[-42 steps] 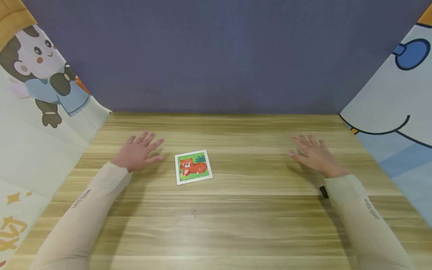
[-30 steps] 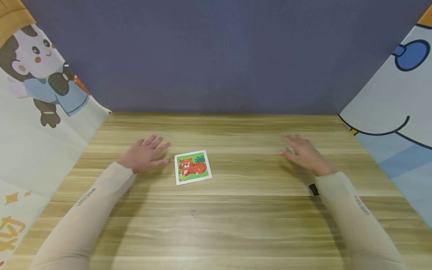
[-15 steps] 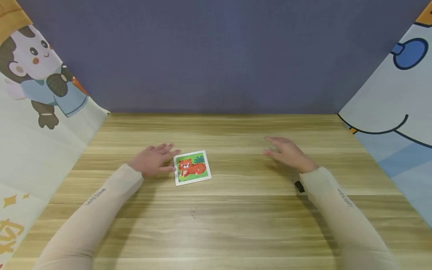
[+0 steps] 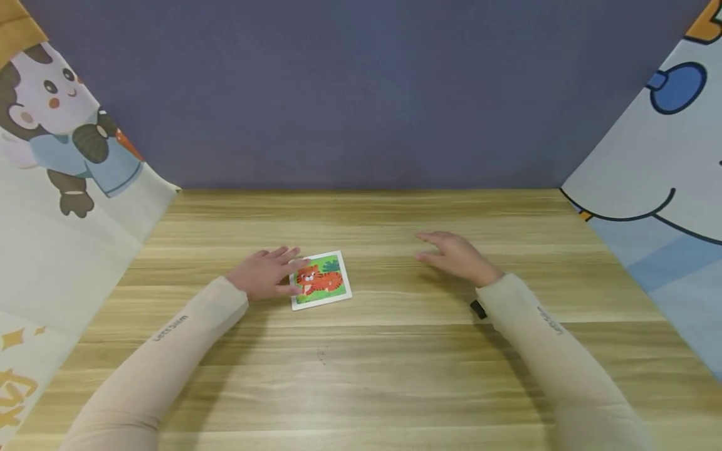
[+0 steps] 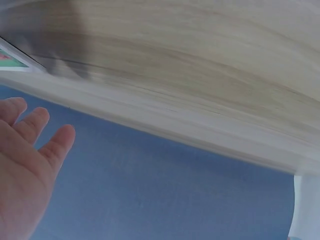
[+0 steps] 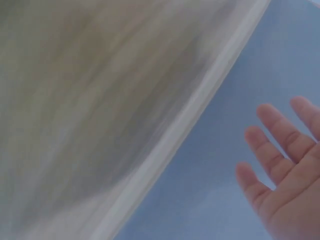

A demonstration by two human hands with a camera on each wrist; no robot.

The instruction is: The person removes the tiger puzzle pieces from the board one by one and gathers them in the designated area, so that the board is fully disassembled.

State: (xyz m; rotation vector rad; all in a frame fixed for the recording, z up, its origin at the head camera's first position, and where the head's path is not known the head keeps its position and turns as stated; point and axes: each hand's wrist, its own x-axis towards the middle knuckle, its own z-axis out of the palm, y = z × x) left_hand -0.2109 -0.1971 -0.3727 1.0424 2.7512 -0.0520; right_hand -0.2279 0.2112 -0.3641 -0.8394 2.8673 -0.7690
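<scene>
A square card (image 4: 321,282) with a white border and an orange tiger on green lies on the wooden table, left of the middle. My left hand (image 4: 265,274) is over its left edge, fingers spread; whether it touches the card I cannot tell. In the left wrist view the left hand (image 5: 25,170) has relaxed fingers and holds nothing, with a corner of the card (image 5: 12,62) at the left edge. To the right of the card, my right hand (image 4: 458,257) is empty, its fingers extended. The right wrist view also shows the right hand (image 6: 290,175) with spread fingers.
The wooden table (image 4: 361,376) reaches back to a dark blue-grey panel (image 4: 361,94). Cloths with cartoon prints hang at the left (image 4: 62,125) and right (image 4: 637,150). A small black object (image 4: 478,309) is at the right wrist.
My left hand has moved right, from beside the card to over its left edge. My right hand has moved left toward the card. The card has stayed in place on the table.
</scene>
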